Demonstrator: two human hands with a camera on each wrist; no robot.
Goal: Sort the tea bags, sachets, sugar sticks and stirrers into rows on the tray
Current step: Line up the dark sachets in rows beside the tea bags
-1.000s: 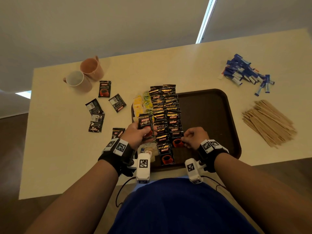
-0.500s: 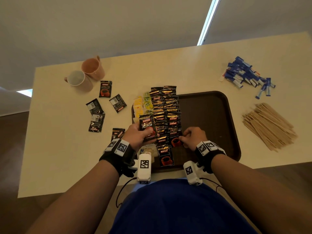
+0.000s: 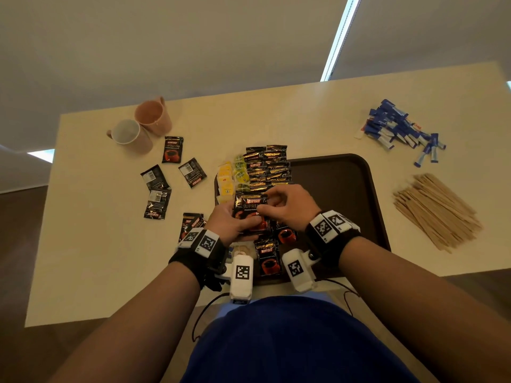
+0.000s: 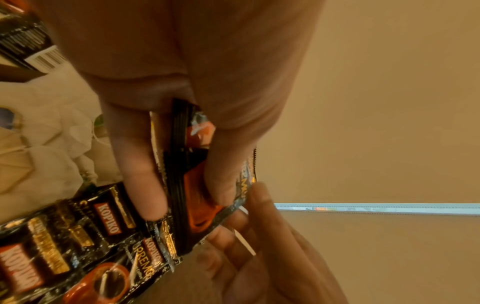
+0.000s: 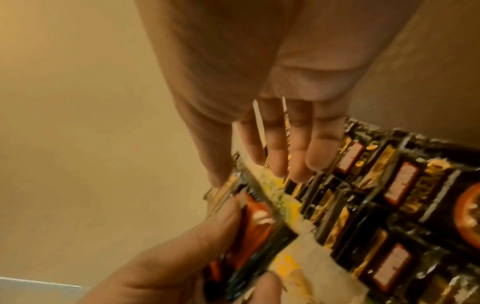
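Note:
My left hand [image 3: 235, 219] grips a small stack of black Kopiko sachets [image 3: 250, 212] above the near left part of the brown tray [image 3: 345, 189]. My right hand [image 3: 272, 201] has reached across and pinches the stack's top right edge. In the left wrist view the thumb and fingers [image 4: 137, 185] clamp the stack [image 4: 179, 205]. In the right wrist view my right hand [image 5: 246, 168] meets the sachet edge [image 5: 257, 218]. Two rows of sachets [image 3: 269, 172] and yellow tea bags [image 3: 228, 178] lie on the tray's left side.
Loose sachets [image 3: 172, 149] [image 3: 156, 189] [image 3: 190, 222] lie on the table left of the tray. Two mugs [image 3: 153, 116] stand at the far left. Blue sugar sticks [image 3: 398, 131] and wooden stirrers [image 3: 434, 208] are piled to the right. White tea bags [image 3: 240, 248] sit below my left wrist.
My right hand left the sachet it was setting down on the tray and moved left and up to the stack. My left hand has lifted the stack slightly.

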